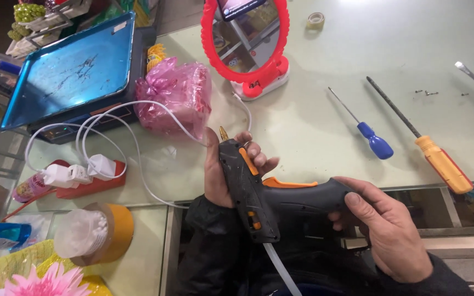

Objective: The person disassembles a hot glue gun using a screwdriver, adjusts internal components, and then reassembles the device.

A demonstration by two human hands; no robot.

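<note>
Your right hand (pixel 388 230) is closed around the handle of the glue gun (pixel 264 192), a dark matte plastic body with orange trigger and trim; the handle runs toward your right, so the grip end lies nearest that hand. Your left hand (pixel 226 170) is wrapped around the barrel, fingers (pixel 256 153) curled over the top. The barrel's long axis points away from you and slightly left, ending in a small brass-coloured nozzle (pixel 224 133) just above the left thumb. A pale translucent glue stick (pixel 281 268) protrudes from the rear of the barrel, toward your lap. The gun is held at the near edge of the pale green glass-topped table (pixel 346 66), over dark sleeves.

Left of the hands, a white cable (pixel 138 164) loops to white plugs seated in a red power strip (pixel 91 181). Nearer you stands a clear tub of cotton swabs (pixel 83 233).

To the right lie two screwdrivers, apart: a blue-handled screwdriver (pixel 376 143) and an orange-handled screwdriver (pixel 445 164), shafts pointing away left.

Beyond the nozzle sits a crumpled pink plastic bag (pixel 176 96), then a red-framed oval mirror (pixel 248 49), and a blue metal tray (pixel 67 71) far left.
</note>
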